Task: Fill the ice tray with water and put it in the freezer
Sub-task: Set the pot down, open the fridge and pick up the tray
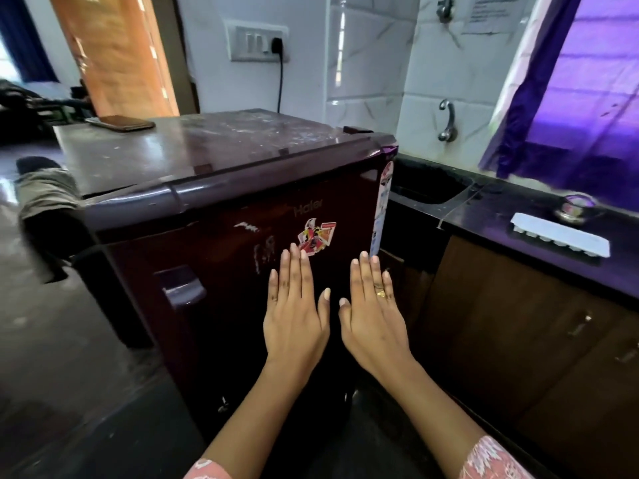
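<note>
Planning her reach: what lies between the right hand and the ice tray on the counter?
In the head view, only the counter's dark front edge and brown cabinet doors lie between right hand and ice tray.

Single head-worn wide-angle cam, looking forward and down from standing height. It faces the maroon fridge [242, 257] front-on and close, above its top surface. Both forearms enter from the bottom edge, left hand [294, 319] and right hand [375, 326] near frame centre. Black worktop [518, 216] runs off to the right, a doorway sits far left. Edges bend with lens distortion. No second view to overlap.
</note>
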